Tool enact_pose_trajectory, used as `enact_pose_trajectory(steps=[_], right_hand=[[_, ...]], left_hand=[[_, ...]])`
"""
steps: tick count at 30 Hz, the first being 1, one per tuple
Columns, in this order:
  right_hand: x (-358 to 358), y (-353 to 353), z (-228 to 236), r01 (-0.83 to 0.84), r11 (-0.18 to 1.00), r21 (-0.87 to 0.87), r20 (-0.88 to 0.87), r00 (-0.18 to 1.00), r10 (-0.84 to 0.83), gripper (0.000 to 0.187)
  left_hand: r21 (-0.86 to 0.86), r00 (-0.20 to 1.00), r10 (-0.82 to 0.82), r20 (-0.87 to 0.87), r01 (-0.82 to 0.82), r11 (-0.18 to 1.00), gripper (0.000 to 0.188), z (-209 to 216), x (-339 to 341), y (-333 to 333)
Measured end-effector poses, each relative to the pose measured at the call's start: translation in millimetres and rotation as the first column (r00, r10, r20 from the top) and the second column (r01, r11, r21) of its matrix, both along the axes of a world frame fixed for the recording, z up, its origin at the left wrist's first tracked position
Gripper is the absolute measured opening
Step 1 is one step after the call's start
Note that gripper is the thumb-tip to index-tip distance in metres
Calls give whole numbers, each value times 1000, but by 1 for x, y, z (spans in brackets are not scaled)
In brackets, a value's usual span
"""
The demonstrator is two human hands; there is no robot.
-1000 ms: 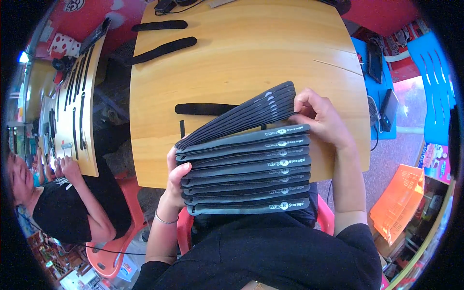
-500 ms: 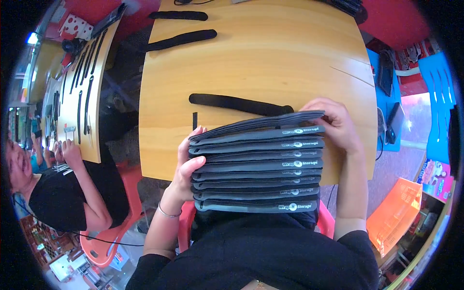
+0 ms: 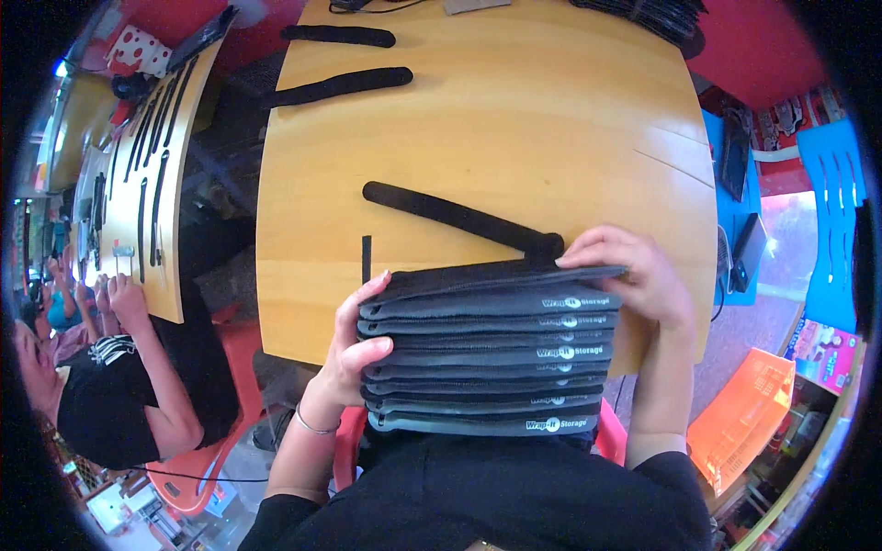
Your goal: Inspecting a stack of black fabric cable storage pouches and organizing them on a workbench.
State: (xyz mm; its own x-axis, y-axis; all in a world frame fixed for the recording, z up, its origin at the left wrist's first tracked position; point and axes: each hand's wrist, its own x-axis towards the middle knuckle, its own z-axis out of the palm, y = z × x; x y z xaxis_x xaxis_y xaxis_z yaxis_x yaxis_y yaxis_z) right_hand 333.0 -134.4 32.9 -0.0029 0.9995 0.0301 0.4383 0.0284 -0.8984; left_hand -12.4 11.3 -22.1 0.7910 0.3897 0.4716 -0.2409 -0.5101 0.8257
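A thick stack of flat black fabric straps [image 3: 487, 354] with pale printing at their right ends stands before my chest, over the table's near edge. My left hand [image 3: 354, 344] is closed round its left end, the thumb lying on the side facing me. At the upper right corner, my right hand [image 3: 638, 280] grips the topmost straps, its fingertips reaching over their far side; the thumb is hidden. Just beyond the stack a longer black strap [image 3: 450, 216] lies slantwise on the table, its right end near my right fingertips. A short black strip [image 3: 367, 257] lies left of it.
Two black straps [image 3: 344, 85] lie at the far left of the wooden table [image 3: 514, 138], and a dark bundle [image 3: 643, 18] at its far right. Leftward, a co-worker [image 3: 129, 386] sits at another table with straps. An orange crate [image 3: 742, 418] stands at right.
The raised top straps have come down flatter on the stack. My right hand has shifted, its fingertips now further left along the top. The whole view has tilted slightly.
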Motion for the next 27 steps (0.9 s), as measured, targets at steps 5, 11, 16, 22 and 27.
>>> enact_pose_trajectory(steps=[5, 11, 16, 22, 27], right_hand=[[-2, 4, 10, -49, 997, -60, 91, 994, 54, 60], [-1, 5, 4, -48, 997, -56, 104, 993, 54, 58], [-1, 7, 11, -95, 984, -148, 136, 984, 116, 52], [18, 2, 20, -70, 990, -123, 22, 997, 73, 34], [13, 53, 40, 77, 949, -305, 83, 995, -55, 26]], left_hand=[[-82, 998, 11, -63, -16, 996, 73, -1, -3, 3], [-146, 989, 20, -147, -42, 988, 67, -1, -7, 3], [-33, 996, 19, -82, -22, 999, 59, 2, -2, 8], [4, 999, 46, -25, -46, 999, 59, 6, 3, 5], [5, 998, 45, -33, -45, 999, 60, 7, 4, 4]])
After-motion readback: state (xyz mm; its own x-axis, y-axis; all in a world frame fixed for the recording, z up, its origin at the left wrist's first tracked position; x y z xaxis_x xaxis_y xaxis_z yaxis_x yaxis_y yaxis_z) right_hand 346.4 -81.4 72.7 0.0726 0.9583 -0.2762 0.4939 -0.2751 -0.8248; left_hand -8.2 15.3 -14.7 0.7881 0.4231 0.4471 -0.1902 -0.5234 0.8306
